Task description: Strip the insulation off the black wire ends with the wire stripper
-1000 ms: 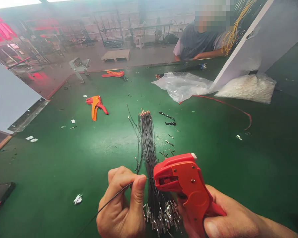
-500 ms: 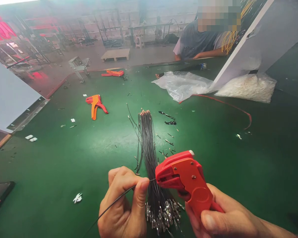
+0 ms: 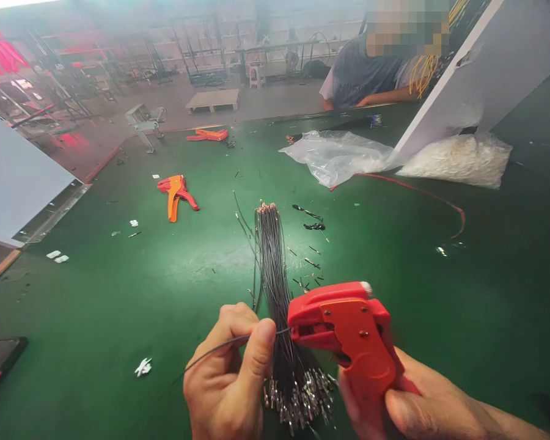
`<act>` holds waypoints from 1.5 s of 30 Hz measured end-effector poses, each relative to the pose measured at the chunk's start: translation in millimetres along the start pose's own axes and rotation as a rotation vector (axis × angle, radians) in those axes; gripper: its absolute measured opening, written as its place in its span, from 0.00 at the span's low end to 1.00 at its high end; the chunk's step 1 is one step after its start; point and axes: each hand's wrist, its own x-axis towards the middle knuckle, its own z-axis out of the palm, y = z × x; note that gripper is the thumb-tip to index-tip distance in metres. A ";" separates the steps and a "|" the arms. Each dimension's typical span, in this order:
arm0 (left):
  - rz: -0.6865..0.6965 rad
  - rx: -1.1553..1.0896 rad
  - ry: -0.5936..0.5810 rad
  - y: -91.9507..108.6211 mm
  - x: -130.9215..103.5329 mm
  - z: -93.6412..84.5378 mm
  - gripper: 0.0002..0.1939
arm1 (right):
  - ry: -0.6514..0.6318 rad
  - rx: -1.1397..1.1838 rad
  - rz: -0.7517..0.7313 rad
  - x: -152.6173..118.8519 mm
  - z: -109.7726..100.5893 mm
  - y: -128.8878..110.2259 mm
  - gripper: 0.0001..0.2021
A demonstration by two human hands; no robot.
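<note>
My left hand (image 3: 231, 370) pinches a thin black wire (image 3: 217, 348) between thumb and forefinger. The wire's end runs right into the jaws of a red and orange wire stripper (image 3: 362, 342). My right hand (image 3: 421, 391) is wrapped round the stripper's handles. Below and between the hands lies a long bundle of black wires (image 3: 275, 263), with bare copper ends at the far side and shiny metal terminals (image 3: 300, 394) at the near side. A few loose wires lie along the bundle's left edge. Small black offcuts (image 3: 311, 263) are scattered to its right.
Two more wire strippers, one nearer (image 3: 177, 197) and one farther (image 3: 208, 135), lie on the green table (image 3: 96, 293). A clear plastic bag (image 3: 339, 159) and a filled bag (image 3: 461, 160) lie by a white panel (image 3: 449, 79). A person (image 3: 371, 76) sits across the table.
The wire stripper in my right hand has shifted slightly right, and its handles look more squeezed. My left hand still pinches the wire, with its thumb a little higher.
</note>
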 end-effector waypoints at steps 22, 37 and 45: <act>-0.727 -0.676 -0.096 9.7 14.0 7.3 0.18 | -0.113 -0.044 0.032 4.8 3.9 -8.1 0.22; -0.741 -0.697 -0.109 7.0 14.8 7.7 0.17 | -0.198 -0.050 -0.020 7.0 -6.5 -2.8 0.21; -0.737 -0.654 -0.110 4.5 13.1 9.8 0.18 | -0.092 -0.022 0.001 2.7 5.2 -12.0 0.21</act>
